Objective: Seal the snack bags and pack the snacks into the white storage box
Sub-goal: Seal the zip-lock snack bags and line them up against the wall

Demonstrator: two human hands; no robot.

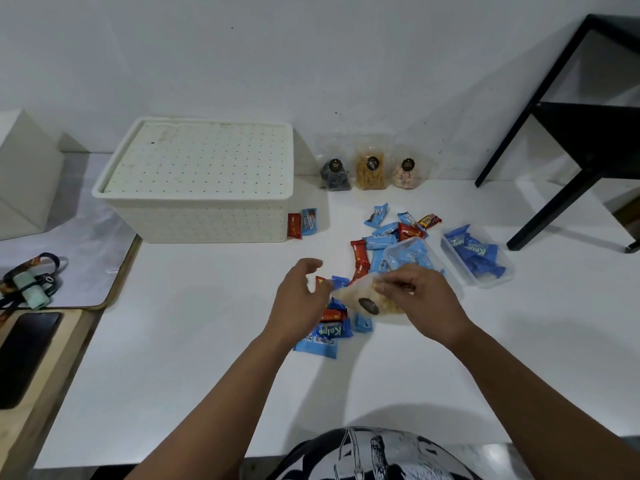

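My right hand point(419, 292) pinches the top of a clear snack bag point(360, 296) with pale snacks and a dark round label, held tilted above the table. My left hand point(298, 296) hovers just left of the bag with fingers spread and relaxed, holding nothing. The white storage box point(197, 216) stands at the back left with its dotted lid on. Three more clear snack bags point(370, 168) stand upright against the wall. Several blue and red wrapped snacks point(381, 233) lie scattered under and behind my hands.
A clear tub point(498, 275) with blue wrapped snacks sits at the right, another clear tub point(412, 251) behind my right hand. A black table frame point(554, 133) stands at the far right. A phone point(24, 355) and straps point(31, 278) lie at the left.
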